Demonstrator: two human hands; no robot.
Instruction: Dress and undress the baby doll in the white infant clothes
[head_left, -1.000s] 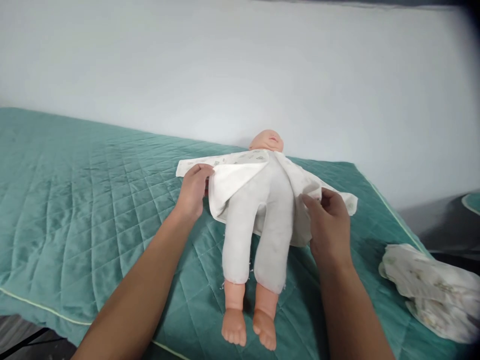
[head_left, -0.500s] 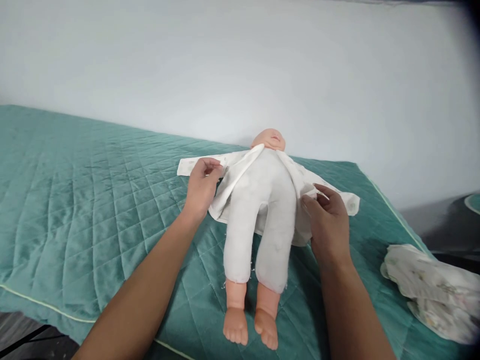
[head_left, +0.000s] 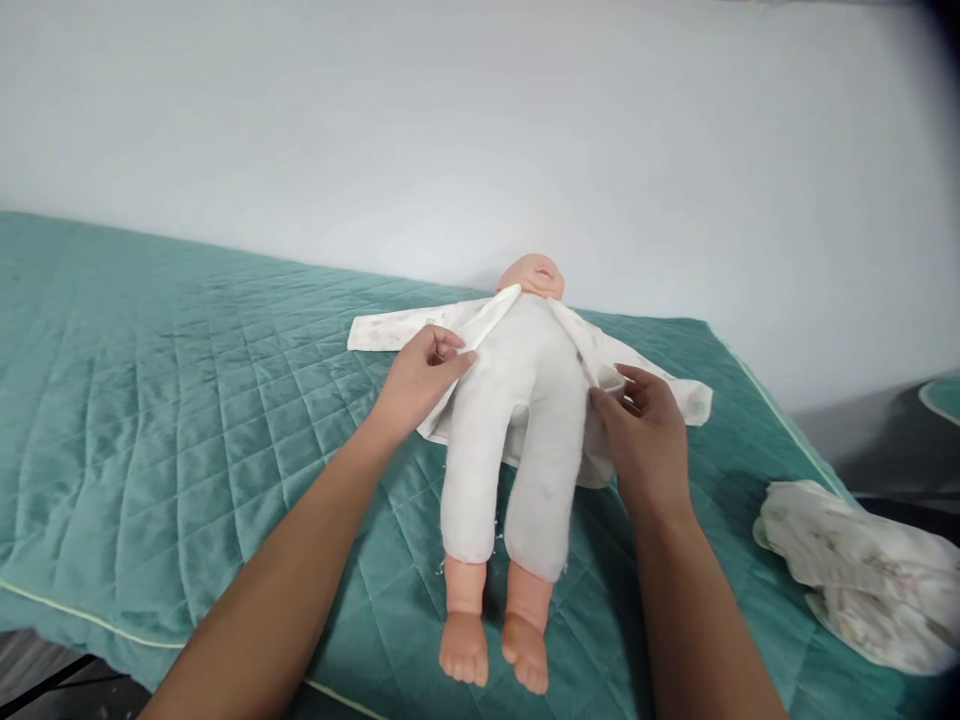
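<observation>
A baby doll [head_left: 487, 480] lies on its back, feet toward me, with a white cloth body and legs. Beneath it and over its arms is a white printed baby jacket [head_left: 390, 328], its front parted at the chest. My left hand [head_left: 420, 380] pinches the jacket's front edge on the left, thumb and fingertips beside the doll's waist. On the other side, my right hand [head_left: 645, 425] has the opposite front edge between thumb and fingers. Part of the cloth is hidden behind each hand.
A green quilted bedspread [head_left: 225, 400] lies under the doll, against a pale wall [head_left: 375, 130]. At the right edge sits a crumpled white printed cloth [head_left: 862, 570]. Dark floor [head_left: 37, 670] shows at the lower left.
My left hand has moved right, bringing the left jacket edge closer to the doll's body. My right hand has shifted slightly inward. The whole view has drifted a little.
</observation>
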